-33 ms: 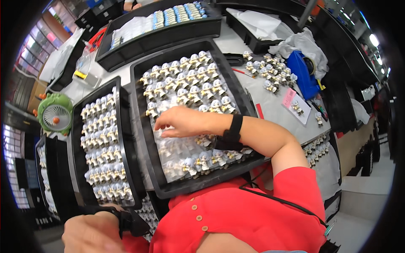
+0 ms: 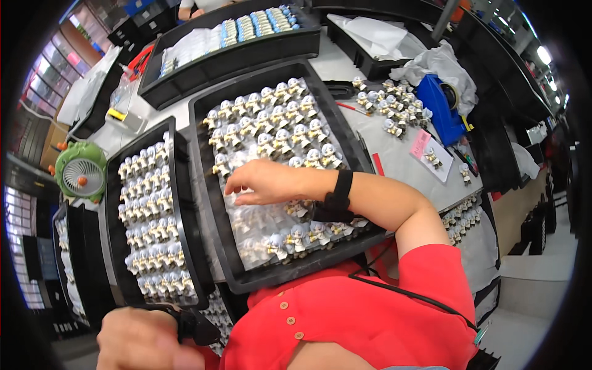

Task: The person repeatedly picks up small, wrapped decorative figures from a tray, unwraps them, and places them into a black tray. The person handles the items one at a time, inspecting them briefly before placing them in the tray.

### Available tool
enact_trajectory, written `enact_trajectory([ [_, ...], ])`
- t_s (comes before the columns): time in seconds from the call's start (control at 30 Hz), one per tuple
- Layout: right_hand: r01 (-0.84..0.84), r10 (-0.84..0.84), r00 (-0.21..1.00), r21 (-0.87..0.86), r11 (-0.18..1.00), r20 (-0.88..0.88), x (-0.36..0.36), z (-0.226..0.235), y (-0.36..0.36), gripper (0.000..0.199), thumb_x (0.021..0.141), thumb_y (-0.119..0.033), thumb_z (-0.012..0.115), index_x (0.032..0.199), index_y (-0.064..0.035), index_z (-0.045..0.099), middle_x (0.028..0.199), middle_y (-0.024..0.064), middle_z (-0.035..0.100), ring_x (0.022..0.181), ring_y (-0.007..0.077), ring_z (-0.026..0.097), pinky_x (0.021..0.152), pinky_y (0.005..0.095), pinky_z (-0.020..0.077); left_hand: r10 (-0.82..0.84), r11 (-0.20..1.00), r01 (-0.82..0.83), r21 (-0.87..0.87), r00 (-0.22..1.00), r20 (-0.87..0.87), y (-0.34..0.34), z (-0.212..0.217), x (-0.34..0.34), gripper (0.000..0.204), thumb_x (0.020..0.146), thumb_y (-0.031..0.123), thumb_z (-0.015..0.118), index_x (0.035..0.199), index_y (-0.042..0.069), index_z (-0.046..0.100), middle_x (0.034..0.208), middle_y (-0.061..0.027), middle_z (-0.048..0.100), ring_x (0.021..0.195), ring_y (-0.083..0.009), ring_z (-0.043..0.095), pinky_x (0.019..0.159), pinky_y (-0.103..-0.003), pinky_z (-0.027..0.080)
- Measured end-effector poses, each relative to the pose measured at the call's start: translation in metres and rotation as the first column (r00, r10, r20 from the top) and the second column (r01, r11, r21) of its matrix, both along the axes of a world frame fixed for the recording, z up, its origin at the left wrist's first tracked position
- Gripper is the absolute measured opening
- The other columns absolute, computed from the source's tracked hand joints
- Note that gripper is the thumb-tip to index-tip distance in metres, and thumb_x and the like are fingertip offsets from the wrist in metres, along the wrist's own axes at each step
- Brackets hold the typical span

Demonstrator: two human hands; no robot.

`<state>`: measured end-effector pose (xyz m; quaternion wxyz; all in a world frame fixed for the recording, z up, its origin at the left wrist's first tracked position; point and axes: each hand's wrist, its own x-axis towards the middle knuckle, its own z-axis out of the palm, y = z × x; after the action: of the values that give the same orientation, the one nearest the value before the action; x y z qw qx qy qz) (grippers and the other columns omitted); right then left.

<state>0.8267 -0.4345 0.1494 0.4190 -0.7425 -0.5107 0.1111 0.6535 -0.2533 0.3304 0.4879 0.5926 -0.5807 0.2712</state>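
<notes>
My right hand [image 2: 265,182] reaches leftwards across the middle black tray [image 2: 213,203], fingers spread flat over the small white-and-beige figurines [image 2: 280,120] standing in rows on it. A black wristband [image 2: 338,196] sits on that arm. Near the tray's front edge, more figurines [image 2: 290,237] lie under a clear plastic sheet. My left hand [image 2: 142,339] is blurred at the lower left, fingers curled, by the front corner of the left tray [image 2: 185,246], which is also full of figurines [image 2: 148,216]. Whether it holds anything is unclear.
A green desk fan [image 2: 80,176] stands at the far left. Behind is a long black tray [image 2: 234,55] with rows of bluish figures. To the right lie loose figurines [image 2: 394,111], a blue tape dispenser [image 2: 441,108], white cloths [image 2: 370,34] and a pink slip [image 2: 420,143].
</notes>
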Motion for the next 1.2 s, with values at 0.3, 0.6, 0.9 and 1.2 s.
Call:
enact_trajectory([
  [0.3, 0.048, -0.046, 0.998, 0.033, 0.998, -0.043, 0.004, 0.006, -0.006, 0.026, 0.076, -0.017, 0.07, 0.097, -0.0033, 0.067, 0.088, 0.0128, 0.068, 0.082, 0.0274, 0.066, 0.075, 0.0359, 0.0511, 0.552, 0.834, -0.467, 0.294, 0.707, -0.443, -0.021, -0.095, 0.042, 0.02, 0.083, -0.011, 0.054, 0.098, -0.002, 0.064, 0.087, -0.0149, 0.067, 0.074, -0.0206, 0.067, 0.065, -0.028, 0.053],
  [0.6, 0.167, -0.167, 0.986, -0.052, 0.985, -0.006, 0.038, 0.072, -0.059, 0.028, 0.082, -0.017, 0.068, 0.106, -0.0036, 0.065, 0.092, 0.0092, 0.068, 0.084, 0.0194, 0.066, 0.076, 0.0298, 0.0514, 0.605, 0.796, -0.483, 0.363, 0.627, -0.491, -0.012, -0.118, 0.046, 0.02, 0.083, -0.009, 0.057, 0.098, -0.001, 0.066, 0.086, -0.0121, 0.068, 0.074, -0.0189, 0.067, 0.065, -0.026, 0.051],
  [0.9, 0.999, -0.591, 0.039, -0.042, 0.009, 0.806, 0.134, 0.079, -0.351, 0.02, 0.073, -0.017, 0.068, 0.091, -0.0084, 0.071, 0.108, 0.0117, 0.06, 0.104, 0.0335, 0.055, 0.088, 0.0428, 0.0472, 0.626, 0.778, -0.497, 0.384, 0.658, -0.418, -0.014, -0.12, 0.053, 0.023, 0.08, -0.01, 0.056, 0.097, 0.0, 0.067, 0.085, -0.0119, 0.067, 0.074, -0.0199, 0.067, 0.064, -0.026, 0.052],
  [1.2, 0.954, -0.491, -0.131, -0.026, -0.3, 0.861, 0.101, 0.058, -0.429, 0.025, 0.086, -0.013, 0.054, 0.106, -0.0053, 0.066, 0.141, 0.0111, 0.038, 0.12, 0.0333, 0.044, 0.095, 0.0441, 0.0427, 0.654, 0.757, -0.514, 0.405, 0.588, -0.476, -0.014, -0.133, 0.064, 0.023, 0.081, -0.01, 0.055, 0.099, 0.0, 0.066, 0.083, -0.0116, 0.067, 0.073, -0.0187, 0.066, 0.065, -0.026, 0.051],
])
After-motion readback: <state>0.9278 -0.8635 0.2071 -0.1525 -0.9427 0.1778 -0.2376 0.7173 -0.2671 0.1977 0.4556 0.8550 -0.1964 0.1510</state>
